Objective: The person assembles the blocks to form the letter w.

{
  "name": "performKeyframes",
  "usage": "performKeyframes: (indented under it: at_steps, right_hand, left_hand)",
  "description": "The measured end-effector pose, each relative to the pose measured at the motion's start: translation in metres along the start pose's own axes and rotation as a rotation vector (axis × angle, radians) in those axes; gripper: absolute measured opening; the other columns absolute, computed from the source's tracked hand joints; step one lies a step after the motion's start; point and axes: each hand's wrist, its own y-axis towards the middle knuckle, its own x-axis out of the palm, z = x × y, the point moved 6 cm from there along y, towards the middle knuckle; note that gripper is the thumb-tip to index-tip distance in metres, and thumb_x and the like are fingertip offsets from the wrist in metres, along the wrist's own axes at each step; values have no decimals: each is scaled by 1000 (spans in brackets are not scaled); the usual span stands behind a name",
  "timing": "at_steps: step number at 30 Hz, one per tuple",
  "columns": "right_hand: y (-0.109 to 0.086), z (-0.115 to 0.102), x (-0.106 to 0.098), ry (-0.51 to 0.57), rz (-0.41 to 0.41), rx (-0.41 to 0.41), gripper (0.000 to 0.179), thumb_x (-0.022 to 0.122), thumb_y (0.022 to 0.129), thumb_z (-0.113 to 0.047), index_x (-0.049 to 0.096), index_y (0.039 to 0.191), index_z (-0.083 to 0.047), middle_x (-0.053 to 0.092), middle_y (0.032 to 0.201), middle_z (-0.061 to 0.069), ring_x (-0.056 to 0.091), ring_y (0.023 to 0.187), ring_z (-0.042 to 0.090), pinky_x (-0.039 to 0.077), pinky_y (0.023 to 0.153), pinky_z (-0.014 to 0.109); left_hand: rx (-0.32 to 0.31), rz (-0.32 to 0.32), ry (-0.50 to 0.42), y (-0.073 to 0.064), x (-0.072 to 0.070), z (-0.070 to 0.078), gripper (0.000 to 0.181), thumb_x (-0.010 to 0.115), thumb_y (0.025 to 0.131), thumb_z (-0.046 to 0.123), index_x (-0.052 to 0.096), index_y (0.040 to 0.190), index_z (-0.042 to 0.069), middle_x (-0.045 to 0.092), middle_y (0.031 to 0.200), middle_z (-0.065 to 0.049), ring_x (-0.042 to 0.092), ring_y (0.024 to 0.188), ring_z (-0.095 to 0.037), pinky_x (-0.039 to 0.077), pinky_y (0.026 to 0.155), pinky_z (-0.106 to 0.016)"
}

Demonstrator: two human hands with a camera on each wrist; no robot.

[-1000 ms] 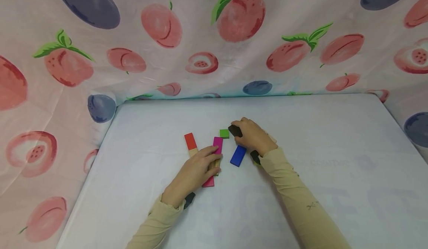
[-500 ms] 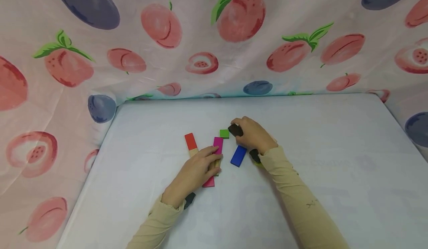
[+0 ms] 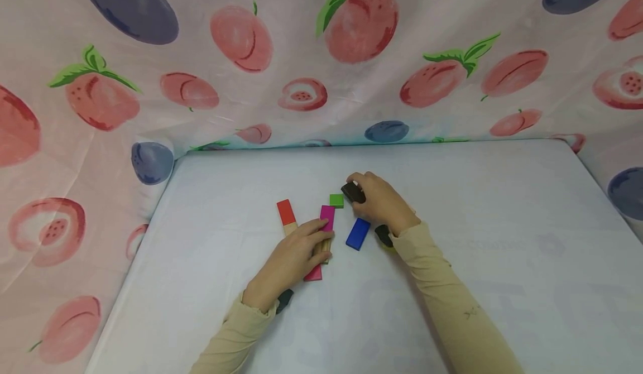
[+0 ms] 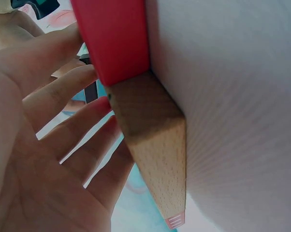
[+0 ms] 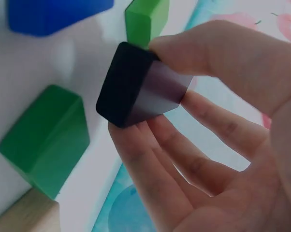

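My right hand (image 3: 383, 202) pinches a black block (image 5: 136, 89) between thumb and fingers, just right of a small green block (image 3: 336, 201). My left hand (image 3: 288, 259) rests on a cluster of blocks, its fingers spread and fairly straight. Under and around it show a magenta block (image 3: 327, 215), a pink-red block (image 3: 313, 273) and plain wood pieces, partly hidden. In the left wrist view, fingertips touch the side of a red block (image 4: 114, 41) and a wooden block (image 4: 157, 145). Between the hands lies a blue block (image 3: 358, 234).
A red block (image 3: 286, 212) and a wooden piece (image 3: 290, 228) lie left of the cluster. A larger green block (image 5: 49, 137) and a wooden block (image 5: 32, 212) appear below the right hand in its wrist view. Fruit-patterned cloth (image 3: 301, 39) hangs behind the white table (image 3: 502, 195).
The right hand has shifted very slightly away from me with the black block, which is tilted a little differently. My left hand and the loose blocks stay in place.
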Motion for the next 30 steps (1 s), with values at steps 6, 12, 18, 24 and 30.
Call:
performKeyframes:
  at_steps: [6, 12, 18, 24, 30]
  right_hand:
    - [-5, -6, 0, 6, 4, -3, 53, 71, 87, -6, 53, 137, -6, 59, 123, 20, 59, 107, 33, 53, 95, 49]
    - [-8, -6, 4, 17, 8, -10, 52, 72, 88, -8, 52, 136, -6, 60, 123, 20, 61, 108, 33, 53, 95, 49]
    - [-10, -7, 6, 13, 23, -39, 51, 72, 89, -9, 53, 136, -5, 60, 123, 20, 61, 109, 32, 54, 95, 47]
    - [-14, -11, 7, 3, 15, -47, 52, 73, 88, -9, 52, 136, -5, 60, 123, 20, 62, 109, 32, 54, 94, 47]
    - [-16, -11, 10, -27, 12, -48, 51, 74, 88, -9, 53, 134, -6, 61, 120, 19, 62, 107, 31, 54, 93, 47]
  left_hand:
    - [6, 4, 0, 0, 0, 1, 42, 76, 89, 24, 68, 127, 9, 52, 146, -8, 47, 137, -24, 44, 111, -38]
    - [0, -2, 2, 0, 1, 0, 42, 76, 89, 25, 67, 128, 9, 52, 146, -8, 47, 137, -24, 44, 111, -38]
    - [11, 3, 9, 0, 0, 1, 42, 75, 90, 25, 67, 128, 9, 51, 146, -8, 47, 137, -23, 43, 111, -38]
    - [5, 1, 14, 0, 0, 1, 43, 75, 89, 26, 67, 128, 9, 51, 146, -8, 47, 137, -24, 44, 110, -38]
    - [4, 4, 12, 0, 0, 1, 42, 76, 89, 25, 67, 127, 9, 52, 146, -8, 48, 137, -24, 44, 110, -38]
